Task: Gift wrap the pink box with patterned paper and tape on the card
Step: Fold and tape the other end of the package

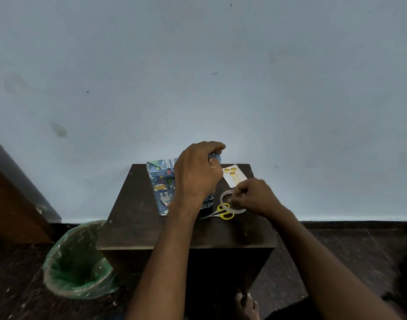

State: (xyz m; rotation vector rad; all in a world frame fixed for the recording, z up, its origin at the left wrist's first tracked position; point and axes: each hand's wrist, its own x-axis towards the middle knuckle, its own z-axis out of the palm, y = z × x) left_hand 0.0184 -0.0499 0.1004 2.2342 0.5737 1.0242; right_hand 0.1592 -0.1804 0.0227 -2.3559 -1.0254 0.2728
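Note:
The box (162,181), covered in blue paper with animal prints, stands on a small dark table (151,232). My left hand (196,172) lies over its right side, fingers curled around the folded paper at the box's far right top corner. My right hand (253,196) pinches the clear tape roll (225,200) at the right of the box. A white card (233,177) with yellow shapes lies flat behind the tape roll. No pink of the box shows.
Yellow-handled scissors (222,212) lie under the tape roll, blades pointing left. A green-lined waste bin (75,259) stands on the floor left of the table. A wooden door (11,204) is at far left. A bare foot (246,304) shows below the table.

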